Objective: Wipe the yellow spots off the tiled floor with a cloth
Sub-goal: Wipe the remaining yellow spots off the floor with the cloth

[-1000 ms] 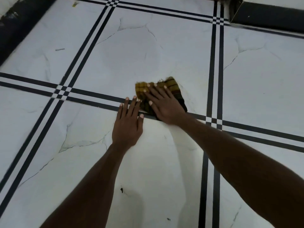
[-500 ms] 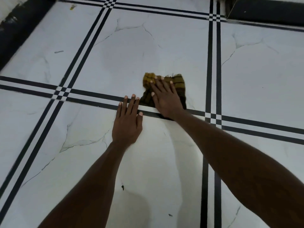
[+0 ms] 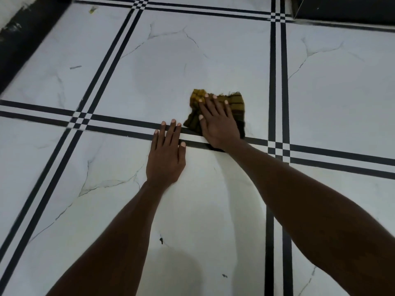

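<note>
Wiping step in hand. Right hand [image 3: 218, 122], fingers spread flat, presses the crumpled yellow-and-brown striped cloth [image 3: 236, 103] to the white marble-look tiled floor [image 3: 162, 67], centre right of frame. Left hand [image 3: 165, 154] lies open, bracing beside it. Small yellow spot [image 3: 92, 10] at upper left, well apart; next move calls for a long reach there.

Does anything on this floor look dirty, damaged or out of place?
A few things. A small yellow spot sits far from the cloth, near the dark wall base at top left. Small dark specks mark the near tile between the arms. The thin crack-like lines may be only marbling. The right hand presses the cloth flat.
</note>
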Action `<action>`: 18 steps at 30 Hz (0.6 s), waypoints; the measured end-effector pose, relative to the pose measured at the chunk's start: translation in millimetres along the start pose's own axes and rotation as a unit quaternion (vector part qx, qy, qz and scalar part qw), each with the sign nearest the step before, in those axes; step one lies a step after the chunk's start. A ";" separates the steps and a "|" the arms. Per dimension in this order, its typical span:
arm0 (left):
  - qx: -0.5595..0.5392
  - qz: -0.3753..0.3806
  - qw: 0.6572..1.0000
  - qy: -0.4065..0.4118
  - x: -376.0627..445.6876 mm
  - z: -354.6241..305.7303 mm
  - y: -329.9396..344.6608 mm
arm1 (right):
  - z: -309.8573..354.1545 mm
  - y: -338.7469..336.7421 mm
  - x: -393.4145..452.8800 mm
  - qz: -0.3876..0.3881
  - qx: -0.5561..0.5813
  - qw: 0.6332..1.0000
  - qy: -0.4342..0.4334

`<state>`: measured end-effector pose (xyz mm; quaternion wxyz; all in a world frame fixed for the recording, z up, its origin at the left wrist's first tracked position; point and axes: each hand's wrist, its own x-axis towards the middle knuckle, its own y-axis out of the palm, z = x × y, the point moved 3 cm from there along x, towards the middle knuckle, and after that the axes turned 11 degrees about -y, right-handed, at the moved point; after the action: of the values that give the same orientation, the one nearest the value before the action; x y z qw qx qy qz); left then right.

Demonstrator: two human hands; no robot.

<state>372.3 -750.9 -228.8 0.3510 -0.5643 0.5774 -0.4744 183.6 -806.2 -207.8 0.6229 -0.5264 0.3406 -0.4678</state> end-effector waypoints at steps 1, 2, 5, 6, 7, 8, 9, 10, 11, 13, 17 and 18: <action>-0.001 0.002 1.000 -0.001 -0.2 0.6 -0.1 | 10.5 4.1 -0.9 0.009 0.007 0.999 -0.032; -0.004 0.004 1.000 -0.005 -0.7 1.5 0.0 | 18.5 8.5 -7.0 0.018 0.009 0.997 -0.068; -0.014 0.018 1.000 -0.009 0.4 0.1 -1.1 | 18.3 9.2 -34.6 0.017 0.027 0.992 -0.126; -0.019 0.022 1.000 -0.011 0.1 -0.1 -2.6 | 16.3 7.1 -43.6 0.009 0.055 0.991 -0.123; -0.027 0.023 0.999 -0.016 -0.4 0.1 -5.1 | 16.0 2.3 -51.2 0.001 0.098 0.989 -0.109; -0.039 0.026 0.999 -0.023 -0.5 -1.2 -6.8 | 15.2 -3.7 -57.3 -0.004 0.156 0.984 -0.086; -0.057 0.034 0.997 -0.033 0.0 -3.7 -8.2 | 14.7 -11.2 -61.7 -0.014 0.219 0.974 -0.061; -0.078 0.045 0.994 -0.053 1.0 -7.3 -9.5 | 12.4 -18.7 -65.3 -0.039 0.268 0.962 -0.037; -0.101 0.057 0.990 -0.077 1.7 -11.8 -11.2 | 9.5 -26.1 -68.9 -0.075 0.295 0.953 -0.017; -0.131 0.064 0.982 -0.118 4.4 -24.8 -14.1 | 1.2 -36.1 -77.5 -0.139 0.288 0.947 0.035; -0.107 0.059 0.981 -0.148 14.3 -59.9 -23.3 | -15.2 -40.6 -91.1 -0.134 0.196 0.946 0.219; -0.107 0.070 0.977 -0.172 18.8 -67.8 -25.3 | -18.4 -41.7 -90.0 -0.112 0.185 0.944 0.248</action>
<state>314.4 -757.0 -181.8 0.4150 -0.6297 0.5939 -0.2800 127.6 -728.0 -177.3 0.5488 -0.3043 0.3308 -0.7048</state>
